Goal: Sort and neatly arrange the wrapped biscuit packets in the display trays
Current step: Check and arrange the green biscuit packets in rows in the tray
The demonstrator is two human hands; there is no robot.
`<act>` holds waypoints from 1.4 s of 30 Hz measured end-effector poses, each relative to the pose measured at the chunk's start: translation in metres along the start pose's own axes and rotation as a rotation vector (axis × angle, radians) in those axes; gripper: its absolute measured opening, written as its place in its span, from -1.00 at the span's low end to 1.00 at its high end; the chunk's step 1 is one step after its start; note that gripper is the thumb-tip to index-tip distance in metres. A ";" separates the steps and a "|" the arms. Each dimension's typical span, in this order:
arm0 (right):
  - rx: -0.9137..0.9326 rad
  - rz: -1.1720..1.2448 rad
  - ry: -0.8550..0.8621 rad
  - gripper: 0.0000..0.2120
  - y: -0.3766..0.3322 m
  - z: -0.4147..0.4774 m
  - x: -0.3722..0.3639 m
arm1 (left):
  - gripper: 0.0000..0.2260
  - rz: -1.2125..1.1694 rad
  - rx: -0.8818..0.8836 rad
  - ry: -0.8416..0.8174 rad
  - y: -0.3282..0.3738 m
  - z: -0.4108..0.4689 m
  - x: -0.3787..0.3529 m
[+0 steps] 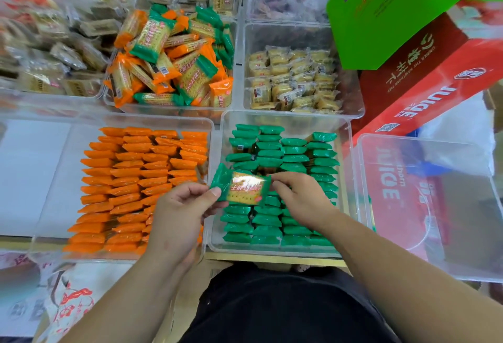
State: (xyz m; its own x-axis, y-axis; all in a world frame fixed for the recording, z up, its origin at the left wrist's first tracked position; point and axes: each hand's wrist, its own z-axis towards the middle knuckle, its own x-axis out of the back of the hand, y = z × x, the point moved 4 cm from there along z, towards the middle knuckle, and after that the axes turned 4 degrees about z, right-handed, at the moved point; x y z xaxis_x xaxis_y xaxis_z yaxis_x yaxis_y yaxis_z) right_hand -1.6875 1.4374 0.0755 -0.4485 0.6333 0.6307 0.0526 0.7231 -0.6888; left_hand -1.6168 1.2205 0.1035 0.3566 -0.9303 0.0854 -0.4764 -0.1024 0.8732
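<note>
"What's that green-ended packet [241, 187] showing in the middle?"
"A golden biscuit dotted with small holes, with glare shining white across it."
"And the rows?"
"The orange packets [136, 187] are glowing bright, and the green packets [283, 163] are showing solid emerald. The mixed heap [174, 62] is jumbling both colours. The juice box [424, 81] is showing red with white letters."

Bright, even light from above — shadows soft and faint. Glare patch on the green packet [246, 182] wrapper. Top and left edges smeared, blurry — wide-angle bending at corners; centre sharp.
</note>
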 end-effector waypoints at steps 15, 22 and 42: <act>-0.181 1.010 0.025 -0.81 -0.010 -0.090 0.047 | -0.77 -0.019 -0.010 -0.227 0.021 -0.044 -0.019; -0.255 1.433 -0.152 -0.89 0.008 -0.098 0.042 | -0.84 -0.089 0.105 -0.276 0.030 -0.058 -0.037; -0.247 1.323 -0.246 -0.74 0.047 -0.102 0.082 | -0.87 0.232 -0.105 -0.061 0.018 -0.098 -0.072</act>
State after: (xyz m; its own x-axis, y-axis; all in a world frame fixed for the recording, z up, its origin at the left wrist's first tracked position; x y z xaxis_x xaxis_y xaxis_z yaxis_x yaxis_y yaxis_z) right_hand -1.6309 1.5512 0.1311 -0.0836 0.8377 -0.5397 0.7064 -0.3322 -0.6250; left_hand -1.5726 1.3198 0.1602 0.1970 -0.9444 0.2634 -0.4529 0.1507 0.8787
